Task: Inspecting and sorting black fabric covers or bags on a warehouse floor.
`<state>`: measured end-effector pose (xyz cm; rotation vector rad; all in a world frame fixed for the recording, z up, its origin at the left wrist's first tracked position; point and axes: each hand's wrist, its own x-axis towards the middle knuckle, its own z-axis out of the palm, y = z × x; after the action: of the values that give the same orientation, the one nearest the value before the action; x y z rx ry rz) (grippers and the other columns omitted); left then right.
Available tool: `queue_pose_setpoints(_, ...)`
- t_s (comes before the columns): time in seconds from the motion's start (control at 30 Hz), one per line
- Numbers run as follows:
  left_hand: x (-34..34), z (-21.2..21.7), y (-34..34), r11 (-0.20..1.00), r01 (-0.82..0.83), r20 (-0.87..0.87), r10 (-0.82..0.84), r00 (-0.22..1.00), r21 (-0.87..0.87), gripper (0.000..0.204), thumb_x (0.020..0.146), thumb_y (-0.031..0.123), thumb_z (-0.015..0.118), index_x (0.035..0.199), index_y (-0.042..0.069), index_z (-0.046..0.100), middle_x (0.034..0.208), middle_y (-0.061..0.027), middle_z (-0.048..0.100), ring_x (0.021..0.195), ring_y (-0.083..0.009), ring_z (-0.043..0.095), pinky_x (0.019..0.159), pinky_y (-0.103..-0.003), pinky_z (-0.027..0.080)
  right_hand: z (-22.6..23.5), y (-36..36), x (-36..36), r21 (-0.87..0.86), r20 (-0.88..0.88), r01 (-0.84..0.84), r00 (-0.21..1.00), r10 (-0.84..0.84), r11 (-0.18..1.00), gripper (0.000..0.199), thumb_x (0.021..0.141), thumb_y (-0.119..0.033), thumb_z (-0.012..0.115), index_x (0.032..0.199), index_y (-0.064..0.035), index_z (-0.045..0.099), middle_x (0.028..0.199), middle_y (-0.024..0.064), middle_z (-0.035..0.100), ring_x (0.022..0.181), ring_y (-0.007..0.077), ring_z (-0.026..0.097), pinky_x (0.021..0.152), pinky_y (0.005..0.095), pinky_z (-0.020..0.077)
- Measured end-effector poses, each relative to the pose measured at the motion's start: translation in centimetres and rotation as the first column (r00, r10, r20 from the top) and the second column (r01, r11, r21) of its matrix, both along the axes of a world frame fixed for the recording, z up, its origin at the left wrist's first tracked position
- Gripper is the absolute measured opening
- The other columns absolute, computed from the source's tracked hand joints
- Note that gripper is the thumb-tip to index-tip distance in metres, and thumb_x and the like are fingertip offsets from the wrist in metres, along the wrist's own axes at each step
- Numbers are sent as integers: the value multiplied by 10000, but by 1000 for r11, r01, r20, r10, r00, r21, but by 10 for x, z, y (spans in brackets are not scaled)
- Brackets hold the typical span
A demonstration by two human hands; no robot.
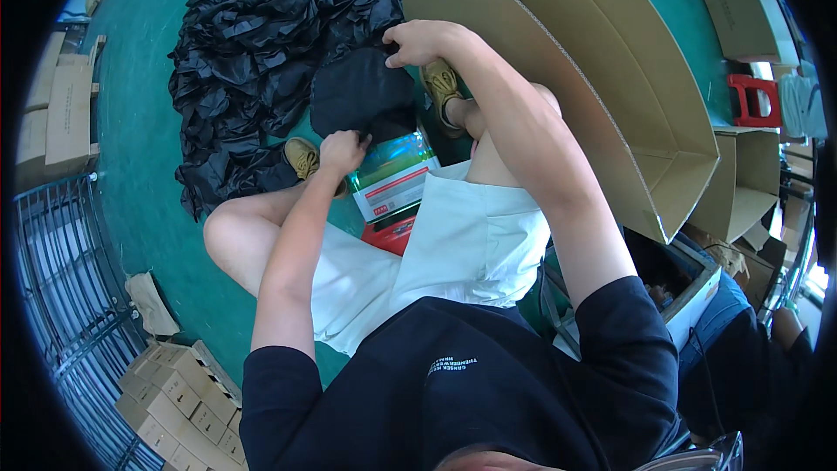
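Observation:
I sit on a green floor with my knees apart. My left hand (342, 153) pinches the near edge of a black plastic bag (362, 92). My right hand (423, 42) grips the same bag's far top corner. A white, green and red box (392, 176) sticks out of the bag's open mouth between my hands, partly inside. A red box (392, 234) lies under it against my white shorts. Behind the bag lies a big heap of black plastic bags (253, 61).
A large open cardboard carton (610, 78) lies on its side at my right. More cartons (741, 183) and a red stool (751, 98) are further right. Small stacked boxes (179, 406) and a wire rack (61, 296) stand at lower left. Another person (741, 340) sits at right.

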<state>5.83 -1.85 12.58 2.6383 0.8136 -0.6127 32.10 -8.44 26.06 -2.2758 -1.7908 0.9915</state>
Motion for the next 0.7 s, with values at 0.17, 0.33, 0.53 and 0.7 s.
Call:
queue_pose_setpoints(0.17, -16, -15, 22, 979, -181, 40, 185, 982, -91, 524, 945, 488, 519, 894, 3, 710, 929, -253, 683, 950, -408, 652, 840, -503, 502, 5, -1, -3, 9, -58, 30, 998, -30, 1000, 612, 889, -382, 643, 1388, -52, 516, 1358, 187, 567, 1252, 342, 541, 1044, 422, 436)
queue_pose_setpoints(0.33, -8, 3, 6, 988, -124, -35, 122, 992, -90, 496, 923, 481, 555, 931, 11, 713, 945, -239, 690, 956, -395, 656, 839, -487, 513, 0, -4, -4, 2, -7, 35, 999, -35, 999, 618, 895, -380, 642, 1416, -86, 489, 1286, 145, 630, 1199, 314, 585, 1034, 391, 444)
queue_pose_setpoints(0.53, -22, -1, -33, 902, 431, -62, -430, 901, -2, 325, 861, 405, 663, 959, 103, 733, 916, -173, 711, 873, -324, 684, 773, -423, 548, -4, -1, -5, 23, 7, 30, 1000, -30, 999, 610, 898, -374, 642, 1415, -86, 493, 1294, 146, 625, 1210, 309, 580, 1042, 398, 439)
queue_pose_setpoints(0.7, -2, 16, -31, 911, 336, 2, -345, 938, -239, 275, 855, 359, 658, 927, 105, 736, 862, -144, 713, 846, -320, 688, 759, -426, 549, 2, -3, -3, -23, -49, 35, 998, -36, 999, 620, 902, -384, 635, 1412, -63, 490, 1386, 184, 545, 1272, 340, 526, 1051, 431, 429)
